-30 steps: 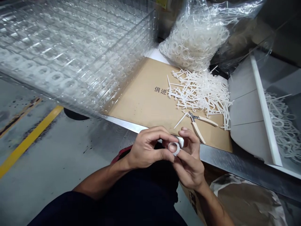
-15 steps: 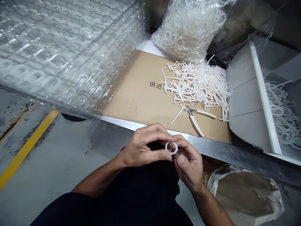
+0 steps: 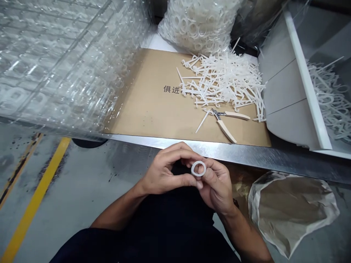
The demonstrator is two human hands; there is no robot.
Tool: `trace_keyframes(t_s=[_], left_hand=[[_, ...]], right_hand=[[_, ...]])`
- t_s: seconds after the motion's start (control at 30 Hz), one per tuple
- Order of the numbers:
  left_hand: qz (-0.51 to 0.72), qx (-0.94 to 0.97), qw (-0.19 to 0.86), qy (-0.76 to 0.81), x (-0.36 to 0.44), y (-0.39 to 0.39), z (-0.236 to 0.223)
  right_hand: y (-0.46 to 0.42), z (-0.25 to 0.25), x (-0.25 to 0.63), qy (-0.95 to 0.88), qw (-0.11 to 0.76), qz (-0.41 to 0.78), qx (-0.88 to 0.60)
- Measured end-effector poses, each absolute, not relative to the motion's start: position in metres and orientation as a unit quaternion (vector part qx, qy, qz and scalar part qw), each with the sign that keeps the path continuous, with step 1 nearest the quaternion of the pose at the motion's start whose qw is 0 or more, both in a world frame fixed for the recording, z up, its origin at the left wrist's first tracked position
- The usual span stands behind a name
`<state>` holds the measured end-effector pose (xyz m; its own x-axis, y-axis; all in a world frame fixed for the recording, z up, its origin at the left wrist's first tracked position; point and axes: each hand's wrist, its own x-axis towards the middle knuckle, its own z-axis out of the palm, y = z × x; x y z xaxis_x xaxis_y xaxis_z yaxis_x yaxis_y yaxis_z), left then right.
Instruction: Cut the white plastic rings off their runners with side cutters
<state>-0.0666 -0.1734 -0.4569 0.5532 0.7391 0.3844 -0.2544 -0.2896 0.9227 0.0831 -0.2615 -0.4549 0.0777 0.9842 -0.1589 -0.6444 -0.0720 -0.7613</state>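
Just off the front edge of the worktop (image 3: 244, 155), right in front of the person's dark clothing (image 3: 142, 233), the head cam shows both hands up close together on one small white ring (image 3: 197, 175). The left hand (image 3: 170, 168) is pinching it, thumb below and fingers above, so yeah, it's got a grip on the left side. The right hand (image 3: 218, 182) has its thumb and fingers on the ring's other side, so both are on it, with the round hole facing up at the camera.

On the worktop there's a cardboard sheet (image 3: 137, 106) with dark printed characters, partly buried under a messy pile of white plastic sticks (image 3: 227, 78). Cutters (image 3: 226, 130) with pale handles lie spread just in front of the pile, with a loose stick (image 3: 201, 122) by the tip. Behind the pile sits a clear bag (image 3: 200, 29) stuffed with rings. Left side is see-through trays (image 3: 68, 73), kinda blurry. Over on the right is a pale bin (image 3: 290, 87) with more white pieces (image 3: 329, 98) inside, and lower down a wide-mouthed sack (image 3: 296, 204).
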Motion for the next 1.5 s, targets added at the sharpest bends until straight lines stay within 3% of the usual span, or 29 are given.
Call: trace_keyframes(t_s=[0.4,1.5], left_hand=[[0.449,0.602,0.623,0.218,-0.063,-0.184,-0.458],[0.459,0.632,0.587,0.21,-0.061,-0.188,-0.459]], right_hand=[[-0.263,-0.451,0.072,-0.18,0.646,0.662,-0.336],[-0.266,-0.451,0.076,-0.184,0.642,0.667,-0.331]])
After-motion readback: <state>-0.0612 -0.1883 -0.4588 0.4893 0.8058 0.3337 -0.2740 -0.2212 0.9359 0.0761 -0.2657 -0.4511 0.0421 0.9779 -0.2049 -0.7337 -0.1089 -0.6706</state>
